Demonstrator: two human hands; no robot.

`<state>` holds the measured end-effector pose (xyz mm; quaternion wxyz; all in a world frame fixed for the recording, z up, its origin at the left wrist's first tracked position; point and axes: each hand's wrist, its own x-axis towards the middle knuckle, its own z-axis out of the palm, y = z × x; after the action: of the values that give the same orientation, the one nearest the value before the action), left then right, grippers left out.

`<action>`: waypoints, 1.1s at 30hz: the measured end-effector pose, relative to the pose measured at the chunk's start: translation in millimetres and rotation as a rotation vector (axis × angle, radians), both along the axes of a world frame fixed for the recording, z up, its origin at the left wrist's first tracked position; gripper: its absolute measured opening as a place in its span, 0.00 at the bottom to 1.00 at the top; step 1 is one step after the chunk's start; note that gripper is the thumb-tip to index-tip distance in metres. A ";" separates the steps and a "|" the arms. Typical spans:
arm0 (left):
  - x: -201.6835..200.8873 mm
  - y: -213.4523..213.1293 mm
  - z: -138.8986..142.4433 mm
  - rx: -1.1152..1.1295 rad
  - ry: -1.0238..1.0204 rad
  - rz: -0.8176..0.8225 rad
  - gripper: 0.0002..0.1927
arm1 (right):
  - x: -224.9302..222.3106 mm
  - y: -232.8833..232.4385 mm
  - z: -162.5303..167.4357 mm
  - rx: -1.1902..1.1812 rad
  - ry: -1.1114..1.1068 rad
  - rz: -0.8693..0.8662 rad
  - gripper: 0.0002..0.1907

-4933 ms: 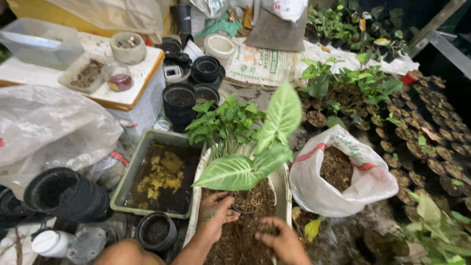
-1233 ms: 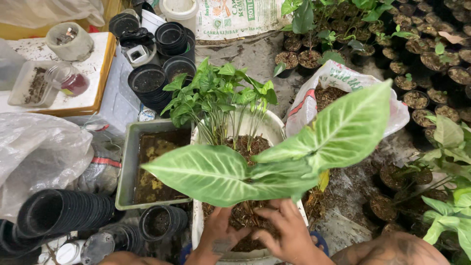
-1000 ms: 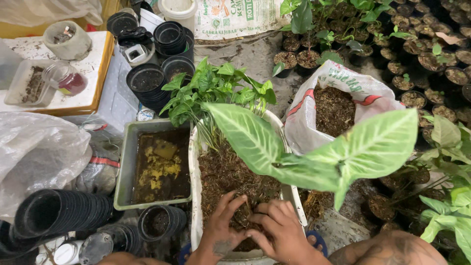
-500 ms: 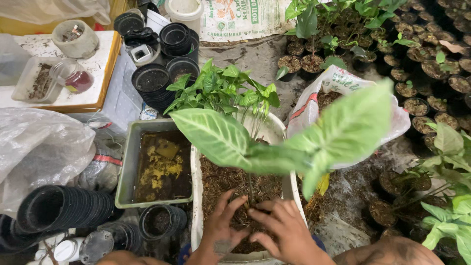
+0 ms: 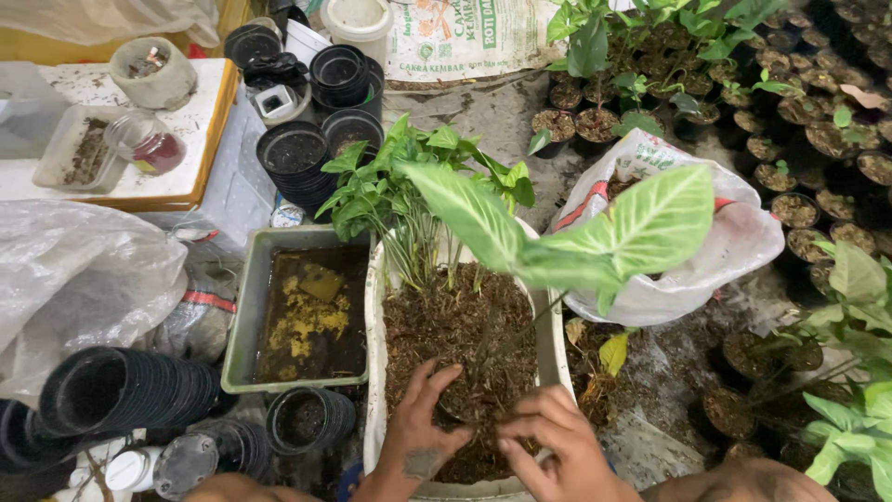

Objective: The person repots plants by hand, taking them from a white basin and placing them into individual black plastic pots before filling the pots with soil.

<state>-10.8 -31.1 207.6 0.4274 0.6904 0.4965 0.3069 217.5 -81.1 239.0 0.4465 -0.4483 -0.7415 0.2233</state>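
Fingers [image 5: 437, 386] of the left hand [image 5: 420, 437] are spread wide and pressed into the brown potting mix [image 5: 446, 321], while the right hand [image 5: 553, 446] curls its fingers down into the same mix just beside them. Between the two hands sits what looks like a small dark pot [image 5: 465, 409], half buried; whether either hand actually grips it cannot be told. The thin stem of the pale-veined leafy plant [image 5: 641, 223] rises from that spot, but its base is hidden by soil and fingers. Both wrists and forearms are cut off at the lower edge.

The mix fills a white tub [image 5: 373, 307], whose far end holds a cluster of small green seedlings [image 5: 400, 177]. Left of the tub, touching it, a grey-green tray [image 5: 243, 316] holds dark water with yellow scum. To the right, a white plastic bag [image 5: 734, 232] is partly covered by the big leaves, so its contents barely show.

Stacks of black nursery pots [image 5: 130, 395] lie on their sides at lower left; more stand upright beyond the tray [image 5: 297, 163]. Rows of little soil-filled pots [image 5: 818, 121] crowd the ground at upper right. A crumpled clear plastic sheet [image 5: 74, 279] lies far left.
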 end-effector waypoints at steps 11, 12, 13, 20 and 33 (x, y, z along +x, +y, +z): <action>-4.1 -1.9 -20.1 0.088 0.089 -0.001 0.49 | -14.2 8.6 21.4 0.169 -0.335 -0.041 0.22; -3.7 -2.9 -25.3 0.133 0.040 -0.010 0.50 | -15.4 7.2 19.2 0.157 -0.340 -0.047 0.23; -3.0 -3.8 -30.3 0.178 -0.010 -0.018 0.50 | -15.1 5.5 15.6 0.140 -0.299 -0.047 0.21; -5.5 -8.0 -49.9 0.428 -0.105 -0.172 0.40 | 3.5 11.6 -31.9 -0.490 0.474 -0.333 0.19; -26.0 -3.7 -68.6 0.101 -0.002 -0.444 0.43 | 16.4 23.8 -23.0 -0.681 0.281 -0.227 0.12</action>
<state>-36.8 -34.9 139.1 0.4498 0.8029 0.3162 0.2304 233.9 -57.3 216.0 0.3911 -0.6154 -0.5021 0.4649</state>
